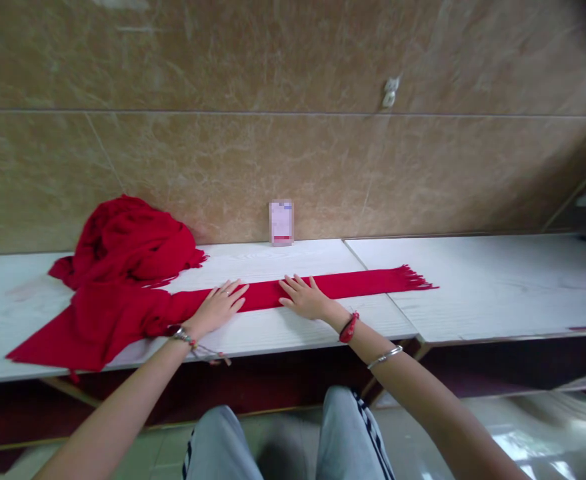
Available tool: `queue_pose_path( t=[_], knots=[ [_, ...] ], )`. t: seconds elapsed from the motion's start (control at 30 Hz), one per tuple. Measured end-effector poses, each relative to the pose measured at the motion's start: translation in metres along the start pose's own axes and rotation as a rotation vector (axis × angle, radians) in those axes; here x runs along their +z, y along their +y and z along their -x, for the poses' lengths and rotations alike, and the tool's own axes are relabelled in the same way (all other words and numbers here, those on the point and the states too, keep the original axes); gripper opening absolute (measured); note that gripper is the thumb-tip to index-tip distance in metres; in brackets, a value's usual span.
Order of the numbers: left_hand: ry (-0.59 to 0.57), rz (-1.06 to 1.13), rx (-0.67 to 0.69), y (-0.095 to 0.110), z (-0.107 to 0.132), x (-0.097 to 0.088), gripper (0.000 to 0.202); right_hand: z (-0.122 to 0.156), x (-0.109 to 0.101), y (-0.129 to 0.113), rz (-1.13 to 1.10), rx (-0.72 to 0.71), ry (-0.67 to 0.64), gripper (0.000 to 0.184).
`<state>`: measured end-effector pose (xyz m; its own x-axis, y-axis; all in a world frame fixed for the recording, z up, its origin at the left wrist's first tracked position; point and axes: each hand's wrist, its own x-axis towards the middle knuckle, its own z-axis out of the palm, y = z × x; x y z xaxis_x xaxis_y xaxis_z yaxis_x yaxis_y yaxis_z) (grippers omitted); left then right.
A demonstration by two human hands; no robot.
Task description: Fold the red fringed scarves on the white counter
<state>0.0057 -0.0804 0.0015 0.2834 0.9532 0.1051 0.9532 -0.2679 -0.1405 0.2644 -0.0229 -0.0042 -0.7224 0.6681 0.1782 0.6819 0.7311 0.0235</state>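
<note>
A red scarf (357, 283) lies in a long narrow strip across the white tabletop, its fringed end pointing right. Toward the left the strip runs into a loose, rumpled spread of the same red cloth. My left hand (217, 308) rests flat on the strip with fingers spread, a ring on one finger. A short way to its right, my right hand (305, 297) also presses flat on the strip, fingers apart. Behind the spread cloth sits a bunched heap of red fabric (133, 243) with fringe; whether it is one piece with the scarf I cannot tell.
A phone-like card (281, 223), its face blurred out, leans against the brown tiled wall (253, 160). The white table (497, 280) has a seam right of centre and a front edge close to my knees. Dark red shelf space shows beneath it.
</note>
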Motion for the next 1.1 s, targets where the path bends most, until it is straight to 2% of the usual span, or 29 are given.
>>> queue_pose_path(
  t=[0.07,0.13,0.2,0.23,0.3,0.37,0.43,0.5,0.57,0.67,0.73,0.8,0.87,0.97,1.03,1.1],
  knots=[
    [0.001,-0.029,0.008,-0.032,0.010,0.011,0.048,0.018,-0.005,0.022,0.052,0.077,-0.028,0.051],
    [-0.015,-0.075,0.007,-0.064,0.020,0.014,0.047,0.031,-0.008,0.035,0.078,0.107,-0.067,0.046],
    [-0.001,-0.143,-0.018,-0.080,0.021,0.008,0.044,0.032,-0.008,0.036,0.073,0.113,-0.074,0.045],
    [0.007,-0.166,-0.040,-0.078,0.018,0.002,0.042,0.029,-0.007,0.032,0.062,0.115,-0.066,0.047],
    [0.038,-0.155,-0.070,-0.057,0.003,-0.010,0.035,0.017,-0.004,0.018,0.036,0.122,-0.042,0.051],
    [0.112,-0.065,-0.073,-0.021,-0.017,-0.017,0.037,0.005,-0.002,0.006,0.009,0.118,-0.033,0.054],
    [0.142,0.030,-0.057,0.011,-0.035,-0.015,0.045,0.000,-0.001,0.003,0.000,0.096,-0.039,0.054],
    [0.116,0.073,-0.011,0.029,-0.045,-0.004,0.048,0.006,-0.002,0.012,0.020,0.077,-0.058,0.051],
    [0.101,0.064,0.020,0.028,-0.045,0.009,0.048,0.020,-0.002,0.033,0.064,0.074,-0.068,0.045],
    [0.087,0.045,0.053,0.011,-0.036,0.021,0.049,0.047,-0.004,0.071,0.145,0.080,-0.074,0.038],
    [0.032,0.052,0.043,0.004,-0.032,0.020,0.049,0.061,-0.005,0.092,0.199,0.065,-0.103,0.036],
    [-0.062,0.066,-0.032,0.008,-0.035,0.011,0.050,0.067,-0.008,0.103,0.242,0.055,-0.142,0.035],
    [-0.122,0.056,-0.093,0.020,-0.044,-0.002,0.049,0.061,-0.012,0.101,0.252,0.081,-0.142,0.035],
    [-0.039,0.035,-0.041,0.045,-0.064,-0.015,0.046,0.035,-0.016,0.074,0.164,0.154,-0.039,0.040],
    [0.017,0.061,0.012,0.058,-0.075,-0.016,0.046,0.015,-0.013,0.051,0.064,0.145,0.010,0.048],
    [0.021,0.076,0.043,0.065,-0.081,-0.009,0.046,0.001,-0.006,0.035,0.022,0.096,0.014,0.048]
  ],
)
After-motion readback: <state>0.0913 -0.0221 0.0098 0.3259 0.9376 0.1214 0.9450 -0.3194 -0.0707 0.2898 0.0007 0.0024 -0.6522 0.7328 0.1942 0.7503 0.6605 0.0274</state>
